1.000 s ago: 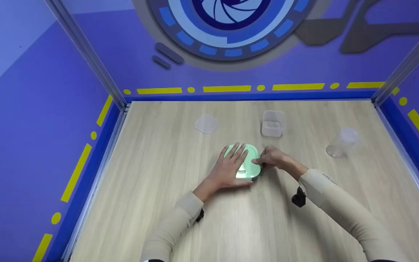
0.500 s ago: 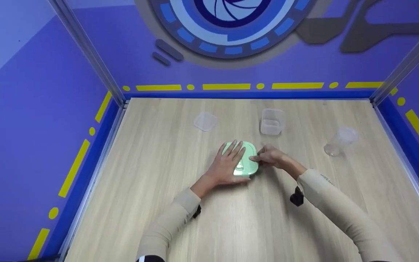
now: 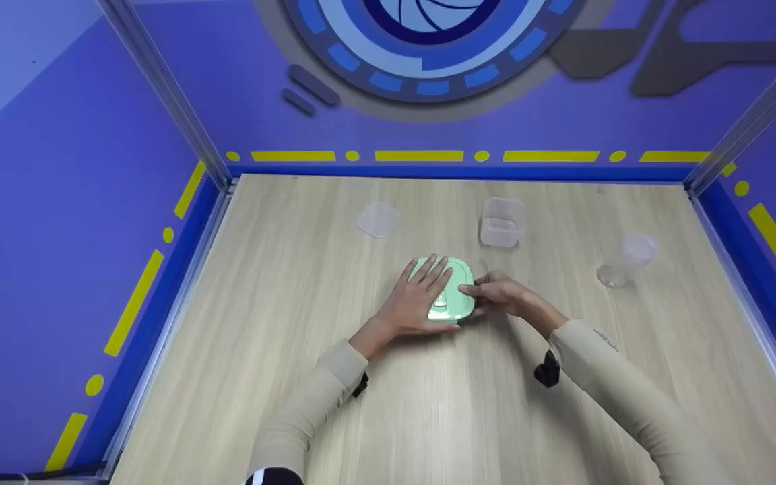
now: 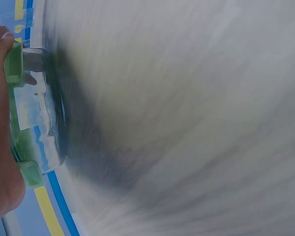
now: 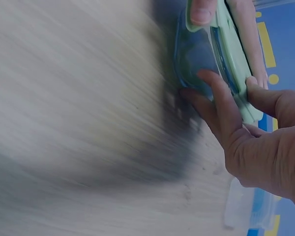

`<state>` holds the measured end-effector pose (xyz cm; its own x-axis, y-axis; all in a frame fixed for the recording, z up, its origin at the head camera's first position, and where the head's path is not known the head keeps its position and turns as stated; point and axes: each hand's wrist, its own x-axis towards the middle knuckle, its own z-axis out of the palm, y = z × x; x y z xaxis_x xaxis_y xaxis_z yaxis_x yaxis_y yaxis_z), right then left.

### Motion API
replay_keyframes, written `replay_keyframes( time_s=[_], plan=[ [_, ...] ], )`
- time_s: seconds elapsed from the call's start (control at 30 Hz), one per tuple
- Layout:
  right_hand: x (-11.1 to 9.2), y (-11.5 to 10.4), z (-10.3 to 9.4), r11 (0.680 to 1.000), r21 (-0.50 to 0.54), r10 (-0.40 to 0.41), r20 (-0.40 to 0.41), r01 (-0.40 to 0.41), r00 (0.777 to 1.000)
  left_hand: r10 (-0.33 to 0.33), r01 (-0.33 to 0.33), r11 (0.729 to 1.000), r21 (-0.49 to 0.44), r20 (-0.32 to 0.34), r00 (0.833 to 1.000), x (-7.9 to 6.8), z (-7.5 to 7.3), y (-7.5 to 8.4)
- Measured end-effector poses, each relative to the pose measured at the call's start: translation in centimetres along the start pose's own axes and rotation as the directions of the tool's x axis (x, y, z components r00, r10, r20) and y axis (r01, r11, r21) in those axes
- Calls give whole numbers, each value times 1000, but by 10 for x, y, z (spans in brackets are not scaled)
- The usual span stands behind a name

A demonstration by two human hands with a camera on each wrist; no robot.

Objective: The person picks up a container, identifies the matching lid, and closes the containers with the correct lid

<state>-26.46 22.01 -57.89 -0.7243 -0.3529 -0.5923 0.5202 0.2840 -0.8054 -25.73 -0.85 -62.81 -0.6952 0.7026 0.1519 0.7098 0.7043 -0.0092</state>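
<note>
A food container with a light green lid and a clear glass body sits on the table between the hands. My left hand lies with spread, straight fingers across the left part of the lid; its thumb touches a side latch in the right wrist view. At the right edge, my right hand grips the container, thumb on the lid's rim and fingers against the glass side. Green latches stick out from the lid in the left wrist view. The palm hides part of the lid.
Behind the container lie a flat translucent lid and a translucent square tub. A clear cylindrical jar lies or stands at the right. Blue-purple panels border the wooden table.
The head view has tilted slightly, so everything sits a little higher in it. Both hands stay on the container; the right fingers have shifted only slightly at its edge.
</note>
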Motion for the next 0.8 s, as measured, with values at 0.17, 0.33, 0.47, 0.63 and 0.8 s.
replay_keyframes(
  time_s=[0.17, 0.33, 0.47, 0.63, 0.8],
  plan=[
    [-4, 0, 3, 999, -27, -29, -50, 28, 998, -9, 9, 1000, -10, 9, 1000, 3, -3, -1],
    [-6, 3, 1, 999, -7, -38, -82, 37, 996, -12, 12, 1000, -6, 30, 999, 7, -4, 1],
    [-6, 4, 5, 999, 1, -38, -94, 39, 995, -8, 8, 1000, 11, 2, 1000, 5, -2, 0],
    [-5, 7, 8, 999, 28, -38, -99, 41, 994, -4, 4, 1000, 23, -19, 1000, 0, 1, -1],
    [-5, 13, 7, 998, 45, -33, -116, 38, 993, 8, -7, 1000, 27, -24, 1000, 0, 2, 0]
  ],
)
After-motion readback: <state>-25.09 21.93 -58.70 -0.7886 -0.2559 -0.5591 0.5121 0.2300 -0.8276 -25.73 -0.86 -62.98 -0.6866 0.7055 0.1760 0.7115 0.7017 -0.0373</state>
